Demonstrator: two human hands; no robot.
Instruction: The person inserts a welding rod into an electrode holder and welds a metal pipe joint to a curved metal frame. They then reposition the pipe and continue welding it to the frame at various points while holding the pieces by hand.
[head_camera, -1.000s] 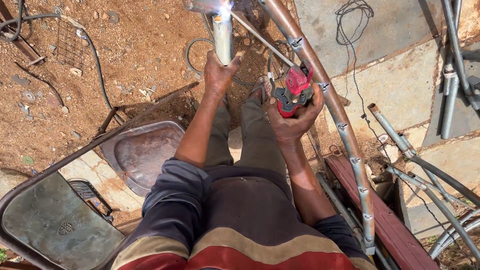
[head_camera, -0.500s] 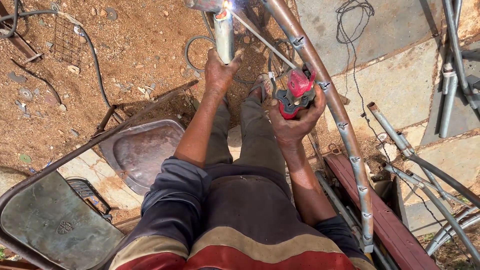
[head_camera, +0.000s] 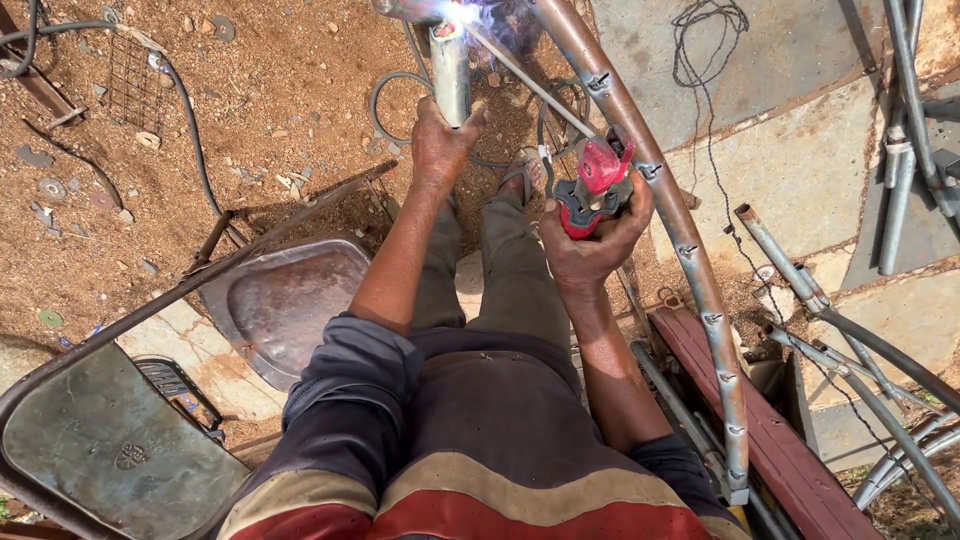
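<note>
Short metal tube (head_camera: 450, 75): upright, near top centre of the head view, its upper end meeting a horizontal piece at the frame edge. A bright blue-white arc (head_camera: 462, 14) burns at that joint.

Left hand (head_camera: 438, 140): clenched around the lower end of the tube, steadying it.

Right hand (head_camera: 592, 240): closed around a red electrode holder (head_camera: 598, 178); a thin welding rod (head_camera: 530, 82) runs from the holder up and left, its tip at the arc.

Step in hand, as judged: welding the tube's top end to the frame, with the arc lit. The next move would call for a steady left grip so the tube stays square, and for feeding the rod inward as it shortens, the tip kept just at the seam.

Surroundings: a long curved rusty pipe (head_camera: 650, 190) with small welded tabs passes just right of the holder. Dark cable (head_camera: 190, 150) trails over red soil at left. Two worn metal chair seats (head_camera: 285, 305) lie lower left. Stone paving (head_camera: 790, 190) and loose grey tubes (head_camera: 830, 310) lie to the right.
</note>
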